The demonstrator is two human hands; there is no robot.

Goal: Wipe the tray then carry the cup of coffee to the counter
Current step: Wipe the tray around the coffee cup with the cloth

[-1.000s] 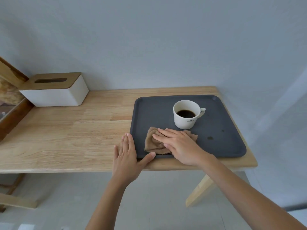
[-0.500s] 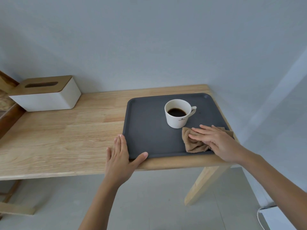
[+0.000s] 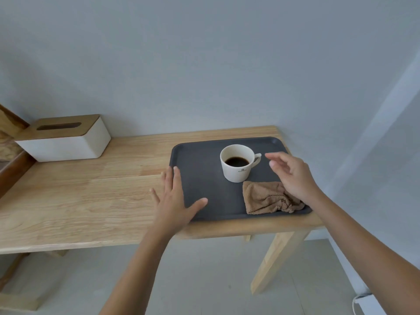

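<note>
A dark grey tray [image 3: 200,169] lies on the right end of a wooden table [image 3: 91,194]. On it stands a white cup of black coffee [image 3: 237,163], handle pointing right. A crumpled brown cloth [image 3: 266,197] lies in the tray's near right corner. My right hand [image 3: 293,173] hovers above the cloth, just right of the cup's handle, fingers apart and holding nothing. My left hand [image 3: 172,198] is spread over the tray's near left edge, thumb over the tray.
A white tissue box with a wooden lid [image 3: 66,138] sits at the table's back left, against the wall. A dark wooden frame [image 3: 11,169] borders the far left. The table's leg [image 3: 275,262] slants down at the right; the floor lies below.
My right hand has let go of the cloth and lifted toward the cup's handle. The cloth stays in the near right corner. My left hand has spread its fingers.
</note>
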